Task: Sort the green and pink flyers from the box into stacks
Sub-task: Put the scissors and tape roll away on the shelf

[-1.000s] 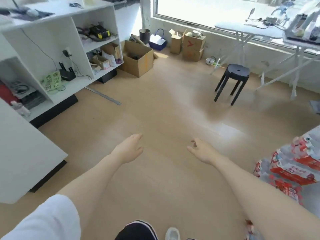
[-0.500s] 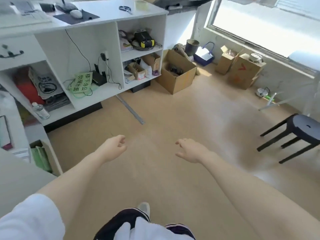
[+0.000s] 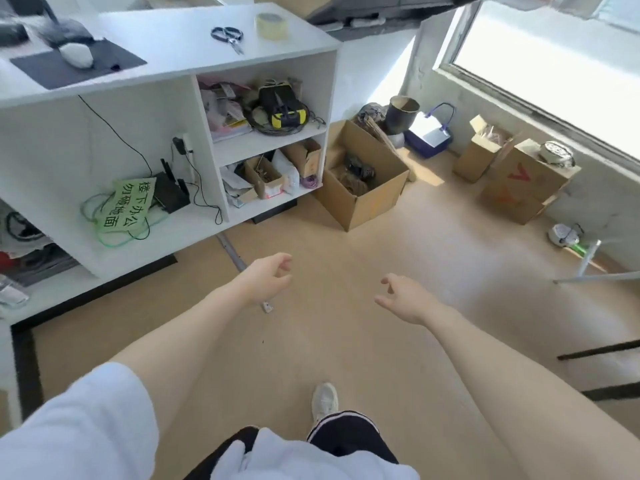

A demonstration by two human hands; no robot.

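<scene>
My left hand (image 3: 268,280) and my right hand (image 3: 403,299) hang out in front of me over the tan floor, fingers loosely curled, holding nothing. No pink flyers are in sight. A green sheet with printed characters (image 3: 128,202) lies on the low shelf of the white desk unit (image 3: 166,53). An open cardboard box (image 3: 363,174) stands on the floor beyond my hands, dark items inside it. My white shoe (image 3: 324,400) shows below.
Scissors (image 3: 228,36) and a tape roll (image 3: 272,25) lie on the desk top. Further cardboard boxes (image 3: 519,181) stand under the window at right. A thin metal strip (image 3: 232,254) lies on the floor. Metal table legs (image 3: 588,268) reach in from the right.
My view has swung left and come closer to the white shelf unit and the open box. The black stool has left the frame. Both hands stay empty, fingers curling slightly.
</scene>
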